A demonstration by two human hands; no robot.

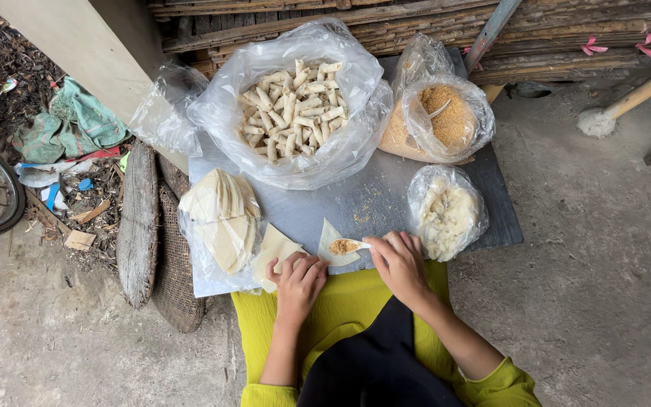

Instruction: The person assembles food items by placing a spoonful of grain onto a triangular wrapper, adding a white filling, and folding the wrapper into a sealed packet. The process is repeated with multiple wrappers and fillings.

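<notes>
Pinching a small white spoon (359, 244) in my right hand (399, 264), I tip brown filling onto the triangular wrapper (333, 249) on the grey board (386, 200); my left hand (301, 279), fingers curled together, presses nearby wrappers (274, 250).

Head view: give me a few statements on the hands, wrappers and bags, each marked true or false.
1. The right hand holds a spoon of brown filling over a wrapper. True.
2. The left hand rests inside the bag of white filling. False: it touches wrappers at the board's near edge.
3. The bag of rolled pieces lies at the far side of the board. True.
4. The stack of wrappers sits on the right. False: it lies on the left.
</notes>
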